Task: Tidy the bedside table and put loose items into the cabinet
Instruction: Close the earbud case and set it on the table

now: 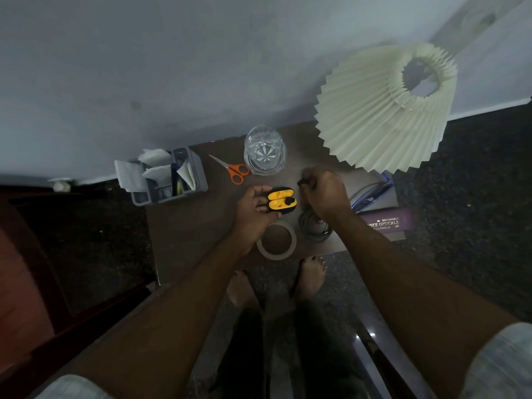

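- An open earbud case (280, 200), black outside and yellow inside, is grasped in the left hand (254, 210), with the fingers curled under it, above the middle of the bedside table (184, 231).
- One black earbud (291, 201) is seen seated in the right end of the case.
- A small black piece (303, 182) is pinched at the fingertips of the right hand (326, 194), just beside the case; it is too blurred to be identified.
- A roll of tape (276, 240) and a coiled dark cable (313, 227) are laid flat near the front edge, side by side.
- Orange-handled scissors (234, 169) are placed beside a clear glass (264, 151) at the back.
- A grey organiser (172, 180), filled with papers and pens, is set at the left rear corner.
- On the right, blue-framed spectacles (371, 191) are found behind a purple spectacle case (387, 221), under a pleated lampshade (383, 110).
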